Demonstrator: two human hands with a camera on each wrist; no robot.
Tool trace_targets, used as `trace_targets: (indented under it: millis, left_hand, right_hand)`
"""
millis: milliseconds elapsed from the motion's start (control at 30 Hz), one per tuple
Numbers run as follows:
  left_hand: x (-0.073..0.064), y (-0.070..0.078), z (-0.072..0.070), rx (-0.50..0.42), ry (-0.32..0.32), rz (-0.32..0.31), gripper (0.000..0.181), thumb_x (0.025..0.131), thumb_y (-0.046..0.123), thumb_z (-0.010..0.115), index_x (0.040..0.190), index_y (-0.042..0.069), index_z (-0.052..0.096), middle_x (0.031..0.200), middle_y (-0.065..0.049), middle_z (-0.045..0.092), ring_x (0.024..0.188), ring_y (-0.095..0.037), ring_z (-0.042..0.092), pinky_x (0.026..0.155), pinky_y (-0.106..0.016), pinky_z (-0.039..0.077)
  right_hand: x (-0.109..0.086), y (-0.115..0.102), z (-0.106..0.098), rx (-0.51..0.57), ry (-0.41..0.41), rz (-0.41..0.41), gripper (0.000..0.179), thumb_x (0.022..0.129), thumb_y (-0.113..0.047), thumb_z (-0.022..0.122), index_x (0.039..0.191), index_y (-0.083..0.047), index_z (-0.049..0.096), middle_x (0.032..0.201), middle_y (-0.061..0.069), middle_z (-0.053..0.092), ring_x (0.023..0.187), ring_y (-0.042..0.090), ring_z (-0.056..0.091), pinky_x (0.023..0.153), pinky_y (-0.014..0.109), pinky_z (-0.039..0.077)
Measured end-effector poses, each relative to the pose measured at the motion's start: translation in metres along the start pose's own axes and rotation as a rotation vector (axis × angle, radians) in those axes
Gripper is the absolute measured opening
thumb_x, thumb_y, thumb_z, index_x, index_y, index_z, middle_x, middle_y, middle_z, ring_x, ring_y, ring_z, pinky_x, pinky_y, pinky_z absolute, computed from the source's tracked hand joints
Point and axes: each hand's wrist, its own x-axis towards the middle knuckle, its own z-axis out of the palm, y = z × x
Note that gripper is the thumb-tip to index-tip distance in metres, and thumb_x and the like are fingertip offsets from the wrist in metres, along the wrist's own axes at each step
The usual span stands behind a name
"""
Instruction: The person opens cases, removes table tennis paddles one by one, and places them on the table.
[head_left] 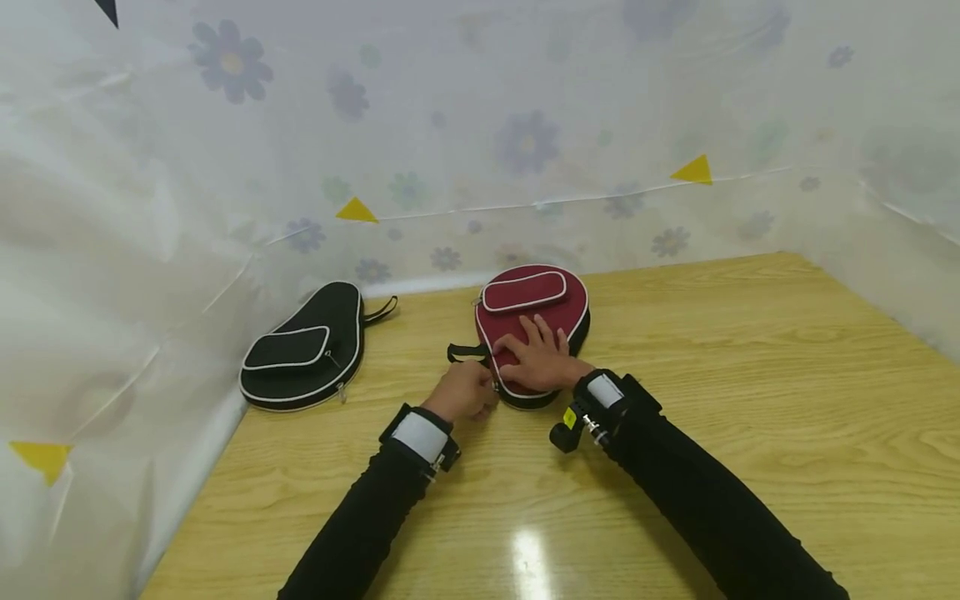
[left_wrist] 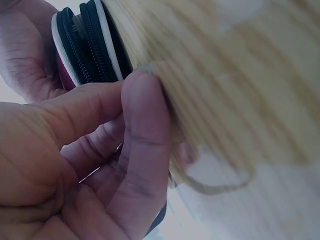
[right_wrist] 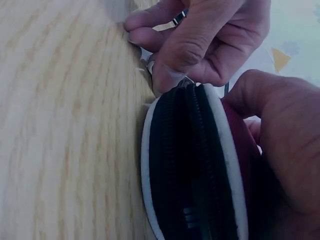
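Note:
A dark red paddle-shaped case (head_left: 576,295) with white piping lies flat, its narrow end toward me. At the lower left edge of the case my left hand (head_left: 463,390) pinches the zipper pull (right_wrist: 185,82) between thumb and fingers; most of the pull is hidden. The right hand (head_left: 537,363) rests on the top of the case, fingers spread. Along the near end the black zipper (left_wrist: 96,45) stands apart, its two rows of teeth separated. Through that gap the right wrist view shows a dark interior. A black wrist loop (head_left: 465,348) sticks out to the left.
A black case (head_left: 345,321) of the same shape, with a front pocket and a strap, lies on the left of the wooden table (head_left: 720,433). Flower-patterned sheeting (head_left: 450,100) with yellow triangles (head_left: 357,210) stands behind and at both sides.

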Motion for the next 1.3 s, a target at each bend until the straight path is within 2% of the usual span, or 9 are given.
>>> trace_targets:
  millis: [300,533,633,733,900,967,1033,1167,1300]
  left_hand:
    - [-0.003,0.003,0.002,0.003,-0.007,0.048,0.024,0.088,-0.005,0.070,0.066,-0.001,0.061,0.059,-0.003,0.060,0.052,-0.011,0.061,0.049,-0.020,0.045]
    - [-0.002,0.003,0.001,0.012,0.005,0.063,0.030,0.086,-0.006,0.070,0.061,0.003,0.056,0.057,-0.001,0.057,0.052,-0.011,0.061,0.048,-0.019,0.042]
    - [-0.001,0.001,0.002,-0.002,-0.011,0.049,0.031,0.087,-0.005,0.070,0.061,0.004,0.056,0.056,0.000,0.056,0.052,-0.011,0.060,0.048,-0.020,0.041]
    - [0.000,-0.002,0.004,-0.022,-0.021,0.042,0.031,0.087,-0.005,0.071,0.061,0.004,0.055,0.056,0.000,0.056,0.051,-0.011,0.060,0.048,-0.020,0.040]
    - [-0.001,-0.005,0.004,-0.022,-0.020,0.068,0.035,0.085,-0.005,0.071,0.058,0.007,0.052,0.056,0.000,0.057,0.052,-0.012,0.062,0.048,-0.021,0.041]
    - [-0.002,-0.005,0.003,-0.020,-0.032,0.066,0.038,0.086,-0.004,0.072,0.058,0.008,0.050,0.057,0.000,0.057,0.054,-0.013,0.064,0.050,-0.022,0.045]
    - [-0.003,-0.003,0.001,0.016,-0.041,0.068,0.040,0.087,0.000,0.073,0.057,0.010,0.049,0.056,0.001,0.055,0.052,-0.011,0.060,0.050,-0.022,0.044]
    - [-0.005,0.005,-0.005,0.122,-0.070,0.051,0.039,0.089,0.009,0.075,0.057,0.011,0.053,0.053,0.004,0.051,0.050,-0.010,0.049,0.050,-0.023,0.036]
    - [-0.010,0.014,-0.014,0.186,-0.071,0.073,0.034,0.090,0.014,0.075,0.060,0.008,0.060,0.054,0.006,0.048,0.050,-0.009,0.046,0.049,-0.022,0.035]
  right_hand:
    - [0.001,0.000,-0.006,-0.016,-0.035,-0.022,0.038,0.095,-0.031,0.053,0.131,-0.019,0.055,0.165,0.025,0.008,0.152,0.047,-0.003,0.115,0.069,0.001]
    - [0.001,0.000,-0.008,-0.024,-0.006,-0.039,0.038,0.095,-0.033,0.054,0.131,-0.019,0.056,0.164,0.025,0.013,0.152,0.046,0.001,0.114,0.070,0.003]
    - [-0.001,0.002,-0.006,-0.027,0.048,-0.042,0.037,0.097,-0.034,0.056,0.130,-0.019,0.058,0.161,0.024,0.023,0.151,0.045,0.011,0.113,0.070,0.009]
    - [-0.006,0.003,-0.002,-0.016,0.149,-0.005,0.038,0.098,-0.036,0.061,0.131,-0.016,0.058,0.156,0.026,0.030,0.147,0.047,0.019,0.110,0.070,0.017]
    - [-0.014,0.003,-0.001,0.050,0.380,0.202,0.060,0.097,-0.042,0.065,0.136,-0.001,0.047,0.142,0.038,0.030,0.133,0.055,0.025,0.102,0.069,0.026]
    - [-0.016,0.004,-0.005,0.120,0.420,0.291,0.069,0.097,-0.042,0.065,0.140,0.004,0.038,0.138,0.041,0.027,0.129,0.058,0.026,0.100,0.069,0.030]
    - [-0.016,0.007,-0.009,0.210,0.424,0.339,0.075,0.097,-0.038,0.066,0.144,0.006,0.029,0.138,0.042,0.024,0.127,0.058,0.031,0.100,0.067,0.036]
    - [-0.014,0.011,-0.015,0.344,0.463,0.348,0.079,0.094,-0.024,0.070,0.148,0.007,0.020,0.138,0.043,0.022,0.125,0.056,0.038,0.099,0.062,0.044]
    - [-0.011,0.010,-0.020,0.390,0.570,0.330,0.078,0.090,-0.012,0.073,0.147,0.007,0.023,0.136,0.041,0.028,0.125,0.052,0.040,0.099,0.059,0.045]
